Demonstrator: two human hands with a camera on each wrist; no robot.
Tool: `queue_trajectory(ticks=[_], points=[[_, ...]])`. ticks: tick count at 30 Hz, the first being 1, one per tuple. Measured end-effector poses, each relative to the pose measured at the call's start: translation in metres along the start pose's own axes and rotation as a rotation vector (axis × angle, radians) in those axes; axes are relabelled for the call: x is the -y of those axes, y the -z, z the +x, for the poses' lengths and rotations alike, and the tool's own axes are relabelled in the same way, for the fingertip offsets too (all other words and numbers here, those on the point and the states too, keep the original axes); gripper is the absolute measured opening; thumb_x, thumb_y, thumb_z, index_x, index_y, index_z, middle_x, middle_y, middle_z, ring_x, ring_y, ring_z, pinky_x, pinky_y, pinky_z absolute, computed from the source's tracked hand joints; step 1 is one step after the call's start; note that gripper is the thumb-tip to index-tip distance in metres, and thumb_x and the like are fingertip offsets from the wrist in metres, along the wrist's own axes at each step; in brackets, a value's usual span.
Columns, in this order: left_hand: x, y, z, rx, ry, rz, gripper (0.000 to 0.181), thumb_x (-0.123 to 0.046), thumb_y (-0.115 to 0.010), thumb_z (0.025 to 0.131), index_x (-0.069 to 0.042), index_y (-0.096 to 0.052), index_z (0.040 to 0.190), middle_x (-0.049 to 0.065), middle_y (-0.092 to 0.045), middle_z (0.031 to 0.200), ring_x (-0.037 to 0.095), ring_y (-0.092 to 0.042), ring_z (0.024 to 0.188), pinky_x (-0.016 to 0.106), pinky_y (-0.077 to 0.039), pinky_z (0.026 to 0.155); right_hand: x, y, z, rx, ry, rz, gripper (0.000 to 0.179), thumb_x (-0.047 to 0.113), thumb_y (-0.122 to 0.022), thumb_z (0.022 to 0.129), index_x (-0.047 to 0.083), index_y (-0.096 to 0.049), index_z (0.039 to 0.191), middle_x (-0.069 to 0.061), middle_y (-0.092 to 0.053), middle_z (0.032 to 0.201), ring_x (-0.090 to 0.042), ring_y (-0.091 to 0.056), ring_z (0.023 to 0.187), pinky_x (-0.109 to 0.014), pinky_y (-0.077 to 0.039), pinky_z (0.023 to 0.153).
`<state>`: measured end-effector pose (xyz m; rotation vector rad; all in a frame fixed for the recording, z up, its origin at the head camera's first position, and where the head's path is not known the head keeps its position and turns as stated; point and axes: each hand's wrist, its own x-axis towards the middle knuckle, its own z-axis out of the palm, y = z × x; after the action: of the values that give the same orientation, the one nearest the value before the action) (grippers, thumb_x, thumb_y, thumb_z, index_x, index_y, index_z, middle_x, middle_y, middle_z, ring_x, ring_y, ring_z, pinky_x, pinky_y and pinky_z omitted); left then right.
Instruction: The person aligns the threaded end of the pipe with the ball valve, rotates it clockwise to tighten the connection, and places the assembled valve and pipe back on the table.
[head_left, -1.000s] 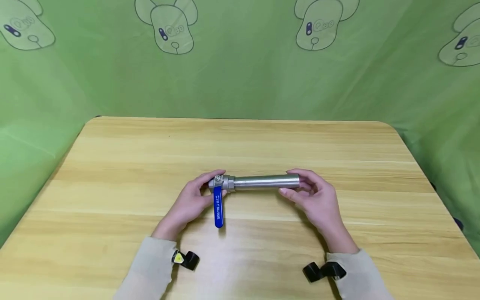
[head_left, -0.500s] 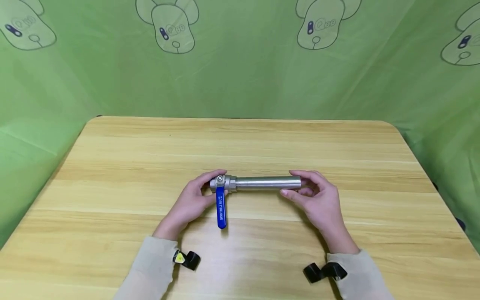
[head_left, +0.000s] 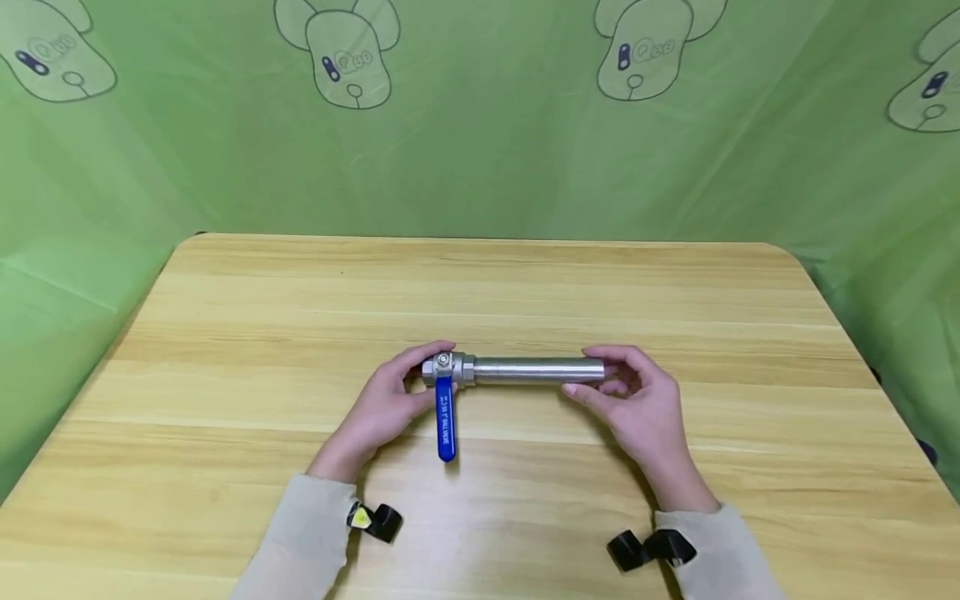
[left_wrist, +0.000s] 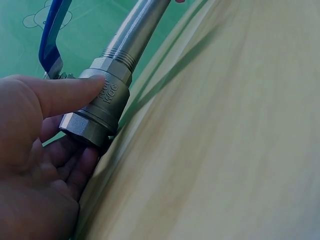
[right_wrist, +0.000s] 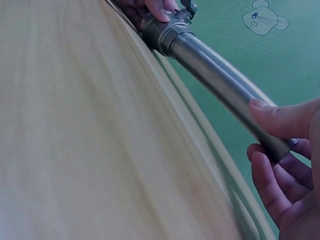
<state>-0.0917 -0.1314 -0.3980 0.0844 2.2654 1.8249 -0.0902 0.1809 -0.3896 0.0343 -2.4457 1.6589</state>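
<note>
A steel ball valve (head_left: 456, 367) with a blue lever handle (head_left: 446, 421) is joined to a straight steel pipe (head_left: 540, 369) lying crosswise in the head view. My left hand (head_left: 380, 404) grips the valve body, thumb on the near side and fingers round the far side. The left wrist view shows threads (left_wrist: 119, 56) exposed where the pipe enters the valve's hex end. At the pipe's free end my right hand (head_left: 637, 400) pinches it between thumb and fingers, as the right wrist view also shows. The lever points toward me, square to the pipe.
A light wooden table (head_left: 480, 292) with rounded far corners lies beneath. Green cloth (head_left: 480, 167) printed with bear outlines hangs behind and at both sides. Black wrist cameras (head_left: 386, 523) sit on both grey sleeves (head_left: 307, 533).
The valve and pipe have shifted slightly right and toward me in the head view, the pipe's right end dropping a little. Both hands keep their grip.
</note>
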Motion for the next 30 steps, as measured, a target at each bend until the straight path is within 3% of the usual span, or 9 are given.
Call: queue_trajectory(ticks=[7,24,30], points=[[0.0041,0.0006,0.0000,0.009,0.004,0.012,0.061,-0.003,-0.077,0.096,-0.025,-0.062,0.152,0.006,-0.060,0.154,0.030,-0.053,0.147,0.052,-0.037,0.129,-0.0031,-0.0012,-0.0019,0.001,-0.009,0.013,0.049,-0.001,-0.097,0.075,0.004,-0.077,0.120,0.012,-0.073,0.095,-0.006,-0.069,0.079,-0.015,-0.060,0.072],[-0.0019,0.0047,0.0071,-0.001,-0.018,0.035,0.061,-0.005,-0.078,0.096,-0.024,-0.062,0.152,0.005,-0.059,0.158,0.030,-0.050,0.152,0.051,-0.034,0.131,-0.0024,-0.0010,0.0067,0.001,0.030,0.027,0.050,-0.007,-0.095,0.073,0.000,-0.075,0.119,0.013,-0.073,0.095,-0.005,-0.068,0.078,-0.014,-0.059,0.071],[0.0029,0.0049,0.0049,0.003,-0.017,0.049,0.067,-0.007,-0.078,0.096,-0.025,-0.057,0.157,0.003,-0.057,0.161,0.032,-0.047,0.154,0.055,-0.031,0.132,-0.0032,-0.0014,0.0031,-0.003,-0.027,0.025,0.049,-0.001,-0.097,0.074,0.003,-0.077,0.119,0.013,-0.074,0.094,-0.007,-0.068,0.079,-0.014,-0.059,0.072]])
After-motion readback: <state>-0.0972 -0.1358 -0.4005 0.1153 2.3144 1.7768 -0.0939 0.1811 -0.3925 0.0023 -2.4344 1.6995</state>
